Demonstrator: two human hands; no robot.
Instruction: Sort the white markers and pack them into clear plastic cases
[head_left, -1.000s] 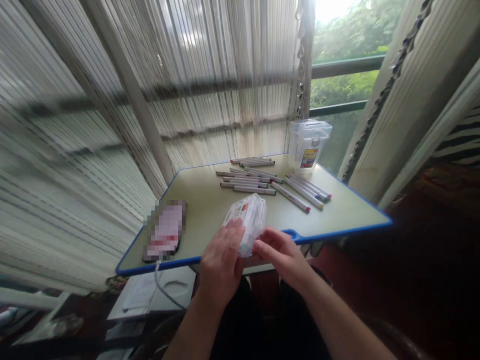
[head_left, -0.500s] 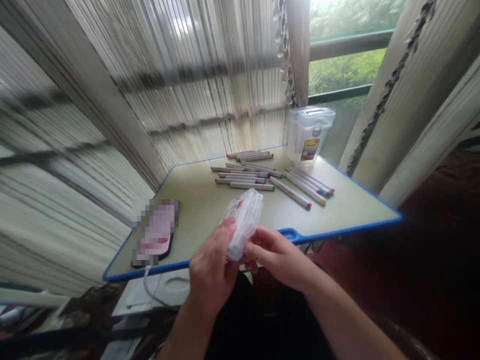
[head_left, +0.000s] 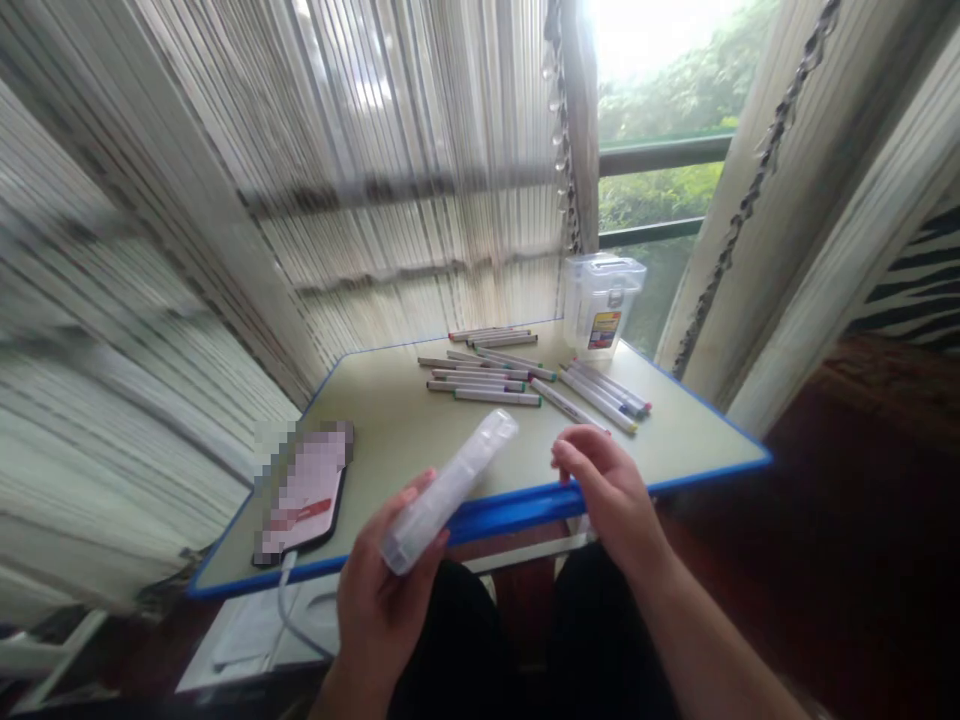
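Observation:
My left hand [head_left: 379, 600] is closed around the lower end of a clear plastic case [head_left: 450, 490], which is tilted up and to the right and seen edge-on above the table's front edge. My right hand [head_left: 607, 490] hovers apart from the case, just right of it over the blue front rim. Its fingers are loosely curled and hold nothing. Several grey markers [head_left: 495, 375] with coloured caps lie in rows at the far side of the cream table [head_left: 390, 420].
A clear lidded plastic container [head_left: 600, 305] stands at the table's far right corner by the window. A phone [head_left: 304, 495] lies at the near left with a white cable [head_left: 285, 610] hanging from it. Striped curtains close in the left and back.
My right hand has let go of the case and drawn off to the right. My left hand has turned the case edge-on and lowered it toward me.

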